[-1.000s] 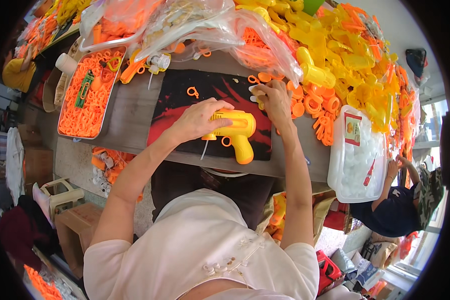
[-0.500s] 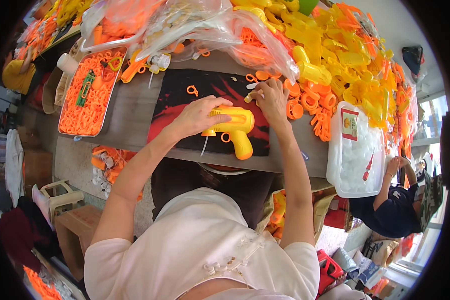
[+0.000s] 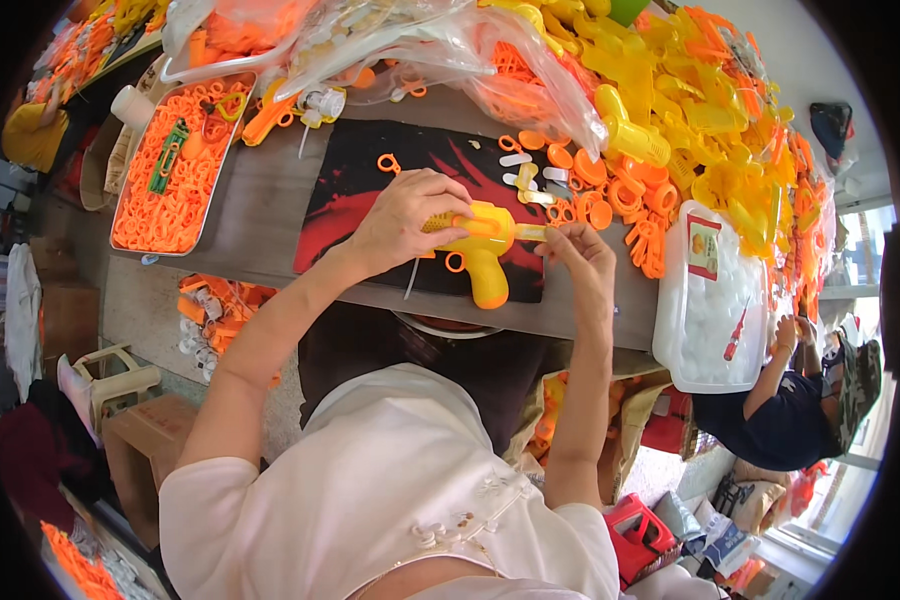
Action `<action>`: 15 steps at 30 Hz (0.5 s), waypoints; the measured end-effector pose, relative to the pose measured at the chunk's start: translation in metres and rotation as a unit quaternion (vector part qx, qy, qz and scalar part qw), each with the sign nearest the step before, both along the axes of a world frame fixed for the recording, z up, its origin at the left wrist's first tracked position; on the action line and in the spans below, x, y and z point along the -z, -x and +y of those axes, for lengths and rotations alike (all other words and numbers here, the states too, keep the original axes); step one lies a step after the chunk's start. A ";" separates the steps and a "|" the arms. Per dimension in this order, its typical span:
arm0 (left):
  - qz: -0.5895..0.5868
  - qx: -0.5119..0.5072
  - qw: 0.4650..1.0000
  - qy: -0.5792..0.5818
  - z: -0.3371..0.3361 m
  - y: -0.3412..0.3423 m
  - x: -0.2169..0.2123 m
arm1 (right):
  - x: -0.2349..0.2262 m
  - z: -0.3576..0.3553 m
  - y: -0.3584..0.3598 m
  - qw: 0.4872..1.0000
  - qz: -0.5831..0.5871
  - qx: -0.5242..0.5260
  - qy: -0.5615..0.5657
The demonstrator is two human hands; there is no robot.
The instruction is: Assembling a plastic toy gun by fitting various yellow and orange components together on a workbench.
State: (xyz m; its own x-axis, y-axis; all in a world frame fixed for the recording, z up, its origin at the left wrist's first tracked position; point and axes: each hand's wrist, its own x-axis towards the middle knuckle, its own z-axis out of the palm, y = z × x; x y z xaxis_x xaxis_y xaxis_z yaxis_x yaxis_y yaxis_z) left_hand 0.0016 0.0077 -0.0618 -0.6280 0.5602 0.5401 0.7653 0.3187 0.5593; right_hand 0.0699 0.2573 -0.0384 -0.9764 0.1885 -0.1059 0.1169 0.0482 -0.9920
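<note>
My left hand (image 3: pixel 402 222) is closed round the left end of a yellow toy gun (image 3: pixel 487 270), its grip pointing toward me. An orange trigger ring shows under the body. At the gun's right end, my right hand (image 3: pixel 584 262) pinches a small pale-and-yellow strip-like piece (image 3: pixel 530 232). The piece meets the gun's end; how far it reaches inside, I cannot tell. Beneath lies a black-and-red cloth (image 3: pixel 355 185). Just beyond my right hand are small white and yellow pieces (image 3: pixel 526 176) and orange round caps (image 3: pixel 598 213).
A tray of orange rings (image 3: pixel 210 225) stands at the left. Yellow toy shells (image 3: pixel 710 120) are heaped at the far right, with clear plastic bags (image 3: pixel 420 60) at the back. A white tub (image 3: pixel 705 370) sits at the right edge, near another person (image 3: pixel 780 430).
My right hand has come back toward me from the small pieces, bringing one to the gun's right end. My left hand still holds the gun.
</note>
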 end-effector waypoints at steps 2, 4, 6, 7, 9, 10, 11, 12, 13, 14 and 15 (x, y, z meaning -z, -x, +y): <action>-0.006 0.005 1.000 -0.009 0.001 0.000 0.001 | 0.010 -0.004 -0.002 1.000 -0.003 0.014 0.022; -0.012 -0.004 0.999 -0.033 0.000 -0.001 0.006 | 0.020 -0.005 -0.003 1.000 0.001 0.020 0.020; -0.011 0.002 0.999 -0.042 0.001 -0.001 0.008 | 0.027 -0.007 -0.002 1.000 0.004 0.023 0.017; -0.009 0.011 0.999 -0.051 0.001 -0.001 0.009 | 0.029 -0.008 -0.001 1.000 0.000 0.023 -0.003; -0.013 0.008 0.999 -0.048 0.002 -0.001 0.010 | 0.029 -0.013 0.001 0.999 -0.004 0.022 -0.023; -0.016 0.009 0.999 -0.044 0.002 -0.001 0.010 | 0.028 -0.019 0.002 1.000 0.002 0.005 -0.014; -0.016 0.008 0.999 -0.044 0.002 -0.001 0.010 | 0.028 -0.025 0.004 1.000 0.008 -0.011 -0.004; -0.012 0.002 0.999 -0.038 0.001 -0.002 0.009 | 0.033 -0.028 0.008 1.000 0.016 -0.019 0.012; -0.008 -0.003 0.999 -0.032 0.001 -0.002 0.009 | 0.033 -0.030 0.010 1.000 0.015 -0.019 0.012; -0.009 -0.004 0.999 -0.032 0.001 -0.003 0.008 | 0.032 -0.032 0.012 1.000 0.014 -0.023 -0.002; -0.014 -0.004 0.999 -0.032 0.001 -0.003 0.008 | 0.032 -0.034 0.012 0.999 0.012 -0.028 -0.017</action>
State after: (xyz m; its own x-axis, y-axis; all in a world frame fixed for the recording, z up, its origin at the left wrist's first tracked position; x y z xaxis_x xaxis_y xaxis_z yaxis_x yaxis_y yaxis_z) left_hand 0.0045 0.0083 -0.0694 -0.6468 0.5201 0.5578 0.7474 0.2868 0.5993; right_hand 0.0574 0.2238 -0.0701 -0.9876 0.1373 -0.0760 0.0885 0.0870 -0.9923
